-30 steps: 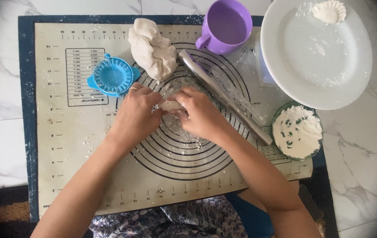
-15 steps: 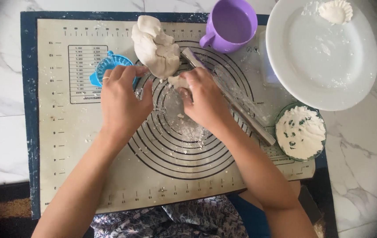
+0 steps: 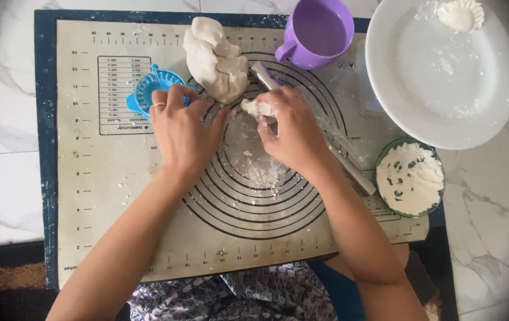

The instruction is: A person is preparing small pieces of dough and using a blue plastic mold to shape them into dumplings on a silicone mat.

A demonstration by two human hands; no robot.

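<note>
From the head view, the right hand [image 3: 293, 134] has its grip pinched on a small dough piece [image 3: 255, 107]. The left hand [image 3: 184, 132] lies flat with its grip spread, touching the large dough lump [image 3: 214, 57] just beyond its fingertips, beside a blue dumpling press [image 3: 154, 88].

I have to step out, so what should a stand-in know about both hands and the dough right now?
Left hand: open, palm down on the mat, fingertips at the big dough lump and blue press.
Right hand: pinching a small dough piece.
Rolling pin lies under the right hand; purple cup, flour bowl nearby.
Done: one shaped dumpling on the white plate.
Left: most of the lump is unshaped.
</note>
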